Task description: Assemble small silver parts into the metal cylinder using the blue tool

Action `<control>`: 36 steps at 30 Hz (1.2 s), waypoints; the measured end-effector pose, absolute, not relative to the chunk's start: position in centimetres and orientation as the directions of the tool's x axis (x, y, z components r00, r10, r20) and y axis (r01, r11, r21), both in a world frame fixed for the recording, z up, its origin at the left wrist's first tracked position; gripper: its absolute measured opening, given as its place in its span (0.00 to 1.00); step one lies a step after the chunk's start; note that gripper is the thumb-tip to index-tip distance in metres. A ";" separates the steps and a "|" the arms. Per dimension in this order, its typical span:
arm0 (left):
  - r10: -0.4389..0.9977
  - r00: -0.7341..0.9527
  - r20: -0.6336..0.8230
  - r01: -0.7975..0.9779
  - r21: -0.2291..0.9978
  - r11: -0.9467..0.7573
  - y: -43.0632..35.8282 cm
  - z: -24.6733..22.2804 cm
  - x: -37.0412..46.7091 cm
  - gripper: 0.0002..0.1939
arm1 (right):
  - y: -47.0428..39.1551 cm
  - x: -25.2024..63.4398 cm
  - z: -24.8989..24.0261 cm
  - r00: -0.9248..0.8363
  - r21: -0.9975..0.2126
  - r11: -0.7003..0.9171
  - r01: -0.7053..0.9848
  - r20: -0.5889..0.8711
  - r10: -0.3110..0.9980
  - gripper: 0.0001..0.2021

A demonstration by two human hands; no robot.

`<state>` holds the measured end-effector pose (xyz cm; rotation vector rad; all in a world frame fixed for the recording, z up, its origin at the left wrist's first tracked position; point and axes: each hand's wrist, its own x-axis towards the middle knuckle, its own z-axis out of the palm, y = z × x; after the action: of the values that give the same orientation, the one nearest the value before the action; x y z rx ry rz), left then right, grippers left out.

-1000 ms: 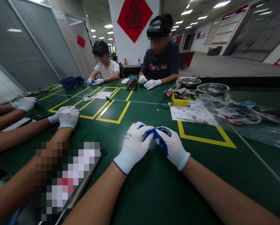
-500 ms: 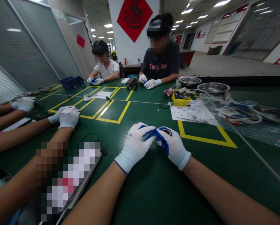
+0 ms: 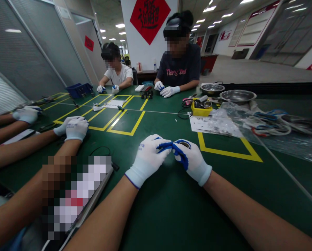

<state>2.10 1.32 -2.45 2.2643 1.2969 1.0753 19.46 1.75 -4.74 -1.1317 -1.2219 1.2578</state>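
Observation:
My left hand (image 3: 148, 157), in a white glove with a blue palm, is closed over the green table (image 3: 156, 223). Its thumb and fingers meet at the fingertips of my right hand; whatever they pinch is hidden. In my right hand (image 3: 193, 161), gloved the same way, the fingers curl round a small round part (image 3: 184, 144) with a dark, ring-like top. Only that top shows above the glove.
Right of my hands lie a yellow bin (image 3: 201, 111) of parts, white paper (image 3: 215, 124), steel bowls (image 3: 238, 97), plastic wrap and cables. Co-workers' gloved hands (image 3: 76, 128) are at left, near a pixelated panel (image 3: 80, 195). Two people sit opposite by a blue bin (image 3: 80, 90).
My hands stay together, with the left fingers shifted slightly. Across the table, the person in white has drawn their hands apart. The view has tilted a little.

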 end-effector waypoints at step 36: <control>0.786 0.498 0.366 0.582 0.531 -0.616 0.3 0.2 1.4 0.06 | 0.1 17.9 -5.0 -0.247 -0.894 0.309 0.325 0.235 0.940 0.02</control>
<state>1.45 0.28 0.21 2.4077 1.1451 0.8442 17.92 0.13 -5.03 -1.1433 -1.7509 0.9382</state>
